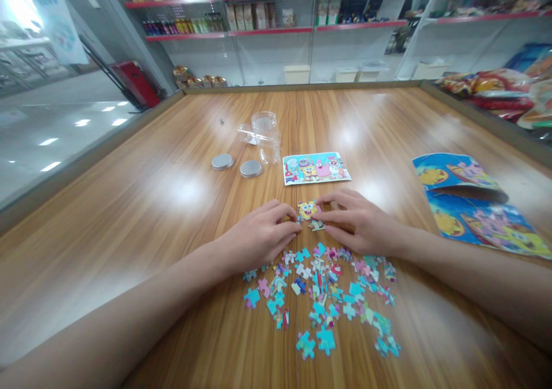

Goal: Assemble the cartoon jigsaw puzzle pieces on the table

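My left hand [261, 237] and my right hand [360, 222] rest on the wooden table [142, 205], fingertips meeting around a small joined cluster of yellow jigsaw pieces [309, 211]. Both hands' fingers are curled and pinched against that cluster. Just in front of my wrists lies a scatter of several loose jigsaw pieces [328, 297], mostly turquoise, pink and white. A small printed reference picture [316, 168] of cartoon characters lies flat beyond the cluster.
Two clear plastic jars [265, 136] stand behind the picture, with two round metal lids [236, 165] to their left. Large cartoon-printed sheets [470, 202] lie at the right. Snack bags [495, 93] pile at the far right edge. Store shelves stand behind.
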Demonstrator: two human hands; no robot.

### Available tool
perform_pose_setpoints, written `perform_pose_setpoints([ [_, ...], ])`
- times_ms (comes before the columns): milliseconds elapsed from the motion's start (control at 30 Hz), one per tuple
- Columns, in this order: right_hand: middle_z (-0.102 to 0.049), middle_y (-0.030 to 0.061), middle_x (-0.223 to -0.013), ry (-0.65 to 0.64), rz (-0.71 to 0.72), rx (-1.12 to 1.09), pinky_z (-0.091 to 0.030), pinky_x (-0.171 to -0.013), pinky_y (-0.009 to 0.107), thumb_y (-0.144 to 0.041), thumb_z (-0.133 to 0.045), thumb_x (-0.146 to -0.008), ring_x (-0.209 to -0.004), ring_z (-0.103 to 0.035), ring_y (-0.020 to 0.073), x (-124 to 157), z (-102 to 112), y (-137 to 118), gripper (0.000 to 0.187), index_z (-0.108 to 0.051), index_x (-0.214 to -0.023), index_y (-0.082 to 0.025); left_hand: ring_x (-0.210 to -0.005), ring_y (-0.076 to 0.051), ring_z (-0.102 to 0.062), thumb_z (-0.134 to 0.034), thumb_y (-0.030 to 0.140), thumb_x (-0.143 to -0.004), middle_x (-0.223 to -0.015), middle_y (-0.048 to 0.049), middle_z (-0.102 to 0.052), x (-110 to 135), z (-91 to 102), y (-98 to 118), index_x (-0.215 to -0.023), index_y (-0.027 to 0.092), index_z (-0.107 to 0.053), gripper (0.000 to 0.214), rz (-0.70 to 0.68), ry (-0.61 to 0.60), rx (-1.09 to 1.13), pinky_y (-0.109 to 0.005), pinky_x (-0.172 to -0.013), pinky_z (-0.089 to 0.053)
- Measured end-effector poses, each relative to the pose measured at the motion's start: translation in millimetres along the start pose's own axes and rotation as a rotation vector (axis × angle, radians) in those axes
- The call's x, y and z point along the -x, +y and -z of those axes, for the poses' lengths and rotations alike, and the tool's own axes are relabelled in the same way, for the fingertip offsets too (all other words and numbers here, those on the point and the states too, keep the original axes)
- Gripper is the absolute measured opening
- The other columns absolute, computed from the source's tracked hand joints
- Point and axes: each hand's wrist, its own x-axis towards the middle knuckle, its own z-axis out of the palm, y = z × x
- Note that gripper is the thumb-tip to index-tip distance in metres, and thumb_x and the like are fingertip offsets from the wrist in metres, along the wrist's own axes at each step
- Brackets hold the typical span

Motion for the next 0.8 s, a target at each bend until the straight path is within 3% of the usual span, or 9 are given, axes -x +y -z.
perform_pose_setpoints([
  [133,-0.062,0.0132,-0.124,-0.047,0.058,-0.027,-0.052,-0.096,0.046,-0.023,-0.062,-0.095,-0.110,-0.060,0.0258,-0.2,0.8,-3.1,0.034,-0.070,-0.128,-0.022,-0.099,-0.022,-0.058,-0.052,0.020,-0.104,-0.106,-0.0102,-0.064,0.1,0.6,0.0,-0.105,0.014,-0.069,0.018,0.028,-0.012,0.009,-0.039,-0.087,-0.055],
  [433,-0.062,0.0135,-0.123,-0.043,0.055,-0.042,-0.051,-0.097,0.046,-0.025,-0.062,-0.096,-0.110,-0.059,0.0257,-0.6,0.5,-2.1,0.033,-0.070,-0.127,-0.021,-0.104,-0.024,-0.058,-0.061,0.026,-0.100,-0.111,-0.0097,-0.059,0.2,-1.0,-3.0,-0.120,0.015,-0.065,0.024,0.175,-0.046,0.040,-0.042,-0.093,-0.053],
  [800,-0.063,0.0128,-0.123,-0.044,0.058,-0.044,-0.052,-0.095,0.046,-0.024,-0.062,-0.095,-0.109,-0.060,0.0256,-1.4,0.9,-2.2,0.033,-0.070,-0.127,-0.022,-0.097,-0.022,-0.059,-0.068,0.022,-0.095,-0.102,-0.0061,-0.059,-3.0,3.6,2.1,-0.100,0.015,-0.064,0.009,0.283,-0.079,0.103,-0.040,-0.088,-0.053],
])
